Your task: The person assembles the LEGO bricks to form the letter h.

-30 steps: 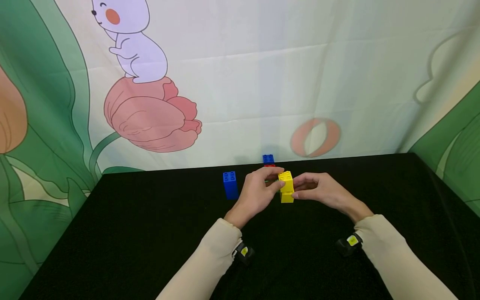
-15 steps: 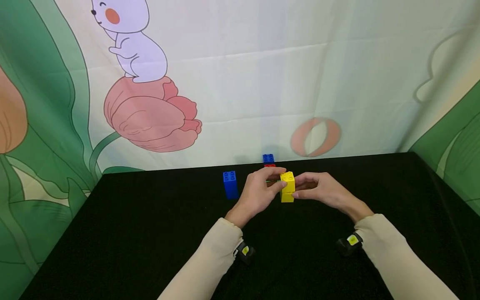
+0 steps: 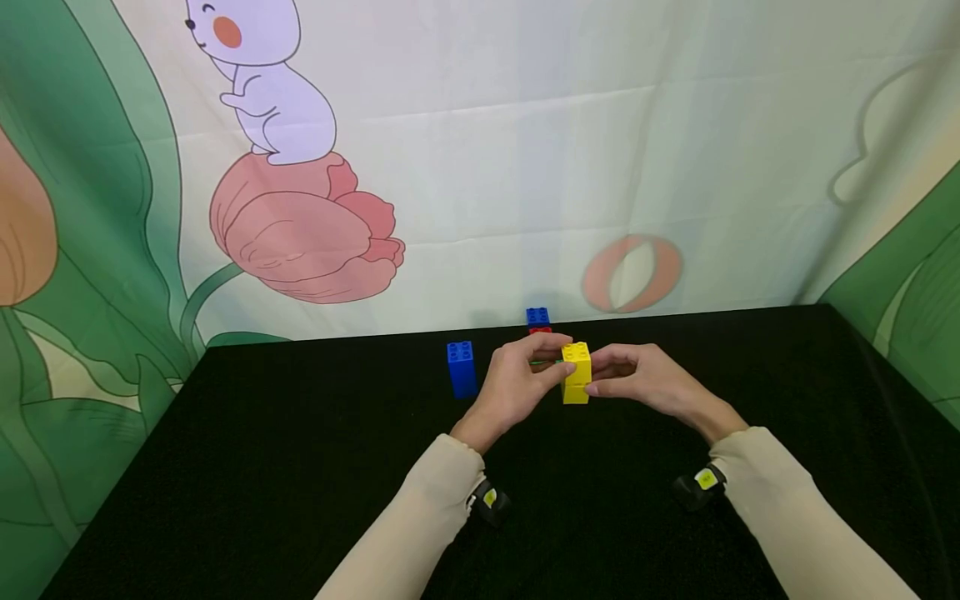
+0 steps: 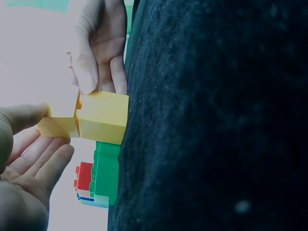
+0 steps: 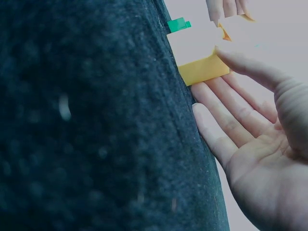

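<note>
Two yellow toy building blocks stand one over the other on the black table, in front of both hands. The left hand (image 3: 517, 379) pinches the upper yellow block (image 3: 582, 357) between thumb and fingers. Beside the lower yellow block (image 3: 575, 395), the right hand (image 3: 648, 379) steadies it with its thumb on the near side and fingers behind. In the left wrist view, a narrow gap with a bit of stud shows between the upper block (image 4: 58, 127) and lower block (image 4: 103, 115). The right wrist view shows the right thumb and fingertips on the lower block (image 5: 204, 70).
A tall blue block (image 3: 462, 377) stands left of the left hand. Behind the hands are a blue block (image 3: 537, 317) and a red block (image 3: 540, 331), partly hidden. A green block (image 4: 106, 173) lies just beyond the yellow ones. A printed curtain (image 3: 480, 167) hangs behind the black table (image 3: 300, 467).
The left hand has shifted the upper yellow block slightly to the right, so it lines up more closely over the lower one. The right hand has hardly moved.
</note>
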Demonstrator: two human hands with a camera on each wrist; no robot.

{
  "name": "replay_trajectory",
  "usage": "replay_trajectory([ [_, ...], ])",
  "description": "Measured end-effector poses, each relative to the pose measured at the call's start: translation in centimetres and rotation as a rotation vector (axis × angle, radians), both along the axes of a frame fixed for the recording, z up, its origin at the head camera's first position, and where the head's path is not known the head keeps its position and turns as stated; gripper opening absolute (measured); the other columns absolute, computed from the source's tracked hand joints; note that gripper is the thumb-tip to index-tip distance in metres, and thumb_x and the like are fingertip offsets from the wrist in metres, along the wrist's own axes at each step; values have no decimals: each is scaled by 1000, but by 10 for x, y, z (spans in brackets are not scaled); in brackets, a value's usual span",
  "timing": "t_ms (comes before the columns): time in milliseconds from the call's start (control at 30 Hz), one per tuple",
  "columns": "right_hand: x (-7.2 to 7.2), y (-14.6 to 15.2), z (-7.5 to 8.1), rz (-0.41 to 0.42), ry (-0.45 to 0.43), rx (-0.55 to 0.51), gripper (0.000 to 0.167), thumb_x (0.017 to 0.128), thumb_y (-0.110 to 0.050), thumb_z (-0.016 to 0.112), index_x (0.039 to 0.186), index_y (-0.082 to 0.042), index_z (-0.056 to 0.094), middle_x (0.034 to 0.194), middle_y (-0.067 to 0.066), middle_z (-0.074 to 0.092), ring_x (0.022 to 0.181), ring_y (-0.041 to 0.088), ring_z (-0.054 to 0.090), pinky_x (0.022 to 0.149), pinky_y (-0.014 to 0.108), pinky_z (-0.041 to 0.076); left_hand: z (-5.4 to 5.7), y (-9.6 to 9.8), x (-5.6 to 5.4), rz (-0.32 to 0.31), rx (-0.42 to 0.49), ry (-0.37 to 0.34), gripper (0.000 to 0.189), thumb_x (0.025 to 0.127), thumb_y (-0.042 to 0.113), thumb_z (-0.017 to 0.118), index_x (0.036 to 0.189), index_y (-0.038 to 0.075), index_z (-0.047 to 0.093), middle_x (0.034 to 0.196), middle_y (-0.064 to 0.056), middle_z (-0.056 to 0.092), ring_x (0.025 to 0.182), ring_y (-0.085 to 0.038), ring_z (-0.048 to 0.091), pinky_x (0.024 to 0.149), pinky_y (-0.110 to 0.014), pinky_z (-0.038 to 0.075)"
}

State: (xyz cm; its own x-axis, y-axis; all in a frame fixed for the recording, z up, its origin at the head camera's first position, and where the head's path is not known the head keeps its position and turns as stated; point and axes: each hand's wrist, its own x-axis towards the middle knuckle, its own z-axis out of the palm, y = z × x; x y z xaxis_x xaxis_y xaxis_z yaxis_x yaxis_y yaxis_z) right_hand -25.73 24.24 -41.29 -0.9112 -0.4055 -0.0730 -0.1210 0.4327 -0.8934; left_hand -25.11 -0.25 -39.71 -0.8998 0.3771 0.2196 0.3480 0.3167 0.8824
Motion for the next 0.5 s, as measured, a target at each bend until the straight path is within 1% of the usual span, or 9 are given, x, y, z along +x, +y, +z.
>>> replay_trajectory([
  [200, 0, 0, 1, 0, 3, 9, 52, 95, -30, 82, 136, -3, 65, 130, 16, 68, 119, 30, 67, 101, 45, 57, -1, -2, -1, -11, 7, -1, 32, 100, 11, 76, 132, 8, 71, 128, -7, 72, 118, -24, 70, 101, -33, 57],
  [500, 0, 0, 2, -1, -8, 8, 53, 95, -29, 82, 137, -2, 64, 131, 16, 67, 119, 30, 67, 102, 45, 57, 0, -2, -1, -18, -27, 15, 33, 101, 11, 76, 133, 8, 70, 130, -8, 71, 118, -24, 70, 100, -32, 57],
])
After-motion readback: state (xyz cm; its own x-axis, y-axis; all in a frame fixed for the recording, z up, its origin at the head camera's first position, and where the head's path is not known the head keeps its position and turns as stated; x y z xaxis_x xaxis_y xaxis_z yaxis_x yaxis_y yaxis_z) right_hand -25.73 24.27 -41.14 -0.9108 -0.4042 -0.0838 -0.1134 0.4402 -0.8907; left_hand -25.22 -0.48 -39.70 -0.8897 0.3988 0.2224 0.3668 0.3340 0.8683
